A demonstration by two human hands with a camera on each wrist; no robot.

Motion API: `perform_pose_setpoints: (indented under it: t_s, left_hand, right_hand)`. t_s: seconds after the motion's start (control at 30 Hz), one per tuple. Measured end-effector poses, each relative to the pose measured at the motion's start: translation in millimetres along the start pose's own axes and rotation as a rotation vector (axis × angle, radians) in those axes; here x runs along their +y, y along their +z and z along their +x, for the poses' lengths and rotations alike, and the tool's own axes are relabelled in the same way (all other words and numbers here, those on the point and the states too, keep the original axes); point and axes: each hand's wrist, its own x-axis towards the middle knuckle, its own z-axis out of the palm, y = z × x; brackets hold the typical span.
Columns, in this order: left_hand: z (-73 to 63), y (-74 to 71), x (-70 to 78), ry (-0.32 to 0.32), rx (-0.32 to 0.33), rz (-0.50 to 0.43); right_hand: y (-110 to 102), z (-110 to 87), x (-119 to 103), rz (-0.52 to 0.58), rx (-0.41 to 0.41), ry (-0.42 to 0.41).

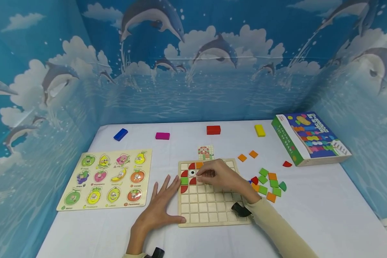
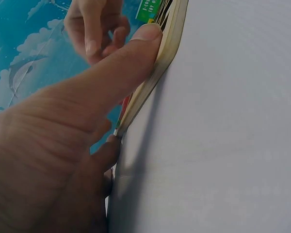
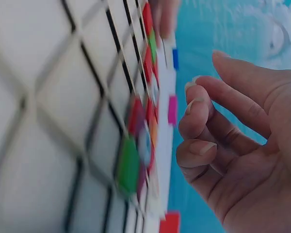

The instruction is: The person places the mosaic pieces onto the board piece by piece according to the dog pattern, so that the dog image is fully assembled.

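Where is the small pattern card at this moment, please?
In the head view, the small pattern card lies slightly right of centre, at the far edge of the gridded board, with the red block farther back.

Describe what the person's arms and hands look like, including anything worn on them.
The left hand and right hand are bare, with no gloves. A plain beige long sleeve covers the right forearm, and a small black device sits at that wrist. On the left, only a beige cuff shows, beside a similar black piece.
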Motion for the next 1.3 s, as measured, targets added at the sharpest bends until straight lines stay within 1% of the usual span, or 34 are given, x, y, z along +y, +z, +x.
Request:
perform_pose_setpoints:
  t_s: [0.1,0.2,0.33,0.47,0.63,0.7,0.77,0.83,0.93,1.13,1.2,1.23,1.3]
  left_hand:
    - [0.0,0.3,0.1,-0.002,0.004,-0.004]
    - [0.3,0.9,0.6,0.0,0.011,-0.01]
    - [0.9,1.9,0.2,0.002,0.017,-0.005]
    - [1.2,2.3,0.4,-0.002,0.015,-0.012]
    - [1.1,1.4,1.1,-0.025,-0.011,-0.01]
    - [1.0,1.0,0.9,-0.026,-0.013,-0.008]
    - [0.8,0.9,0.6,-0.021,-0.006,-0.009]
    - [0.5,1.0,0.2,-0.02,-0.001,-0.012]
    - [0.3,1.8,-0.3,-0.009,0.015,-0.014]
    - [1.1,2.2,0.9,-0.005,0.007,-0.024]
    - [1.4,1.8,1.4,-0.01,0.004,-0.02]
    - [1.4,1.7,1.5,-0.013,0.004,-0.017]
    - [1.4,1.2,1.8,-0.024,0.006,-0.009]
  right_hand:
    - [-19,-11.8,7,0.0,0.048,0.043]
    - [-37,-25.4,18,-0.027,0.098,0.092]
    - [-62,-46.0,34,-0.092,0.147,0.173]
    - [-92,-69.1,50,-0.166,0.179,0.254]
    - [-135,-105.1,68,-0.249,0.212,0.422]
    - [-148,-119.9,76,-0.264,0.233,0.498]
    - [-157,-133.0,84,-0.269,0.257,0.554]
    - [-161,-143.0,91,-0.274,0.276,0.593]
    - [-164,-151.3,96,-0.283,0.289,0.627]
    - [-160,-153.3,97,-0.271,0.295,0.664]
    - [-154,-150.6,95,-0.243,0.293,0.641]
    - [-150,-148.2,95,-0.219,0.284,0.609]
    - [-141,-141.1,95,-0.153,0.237,0.508]
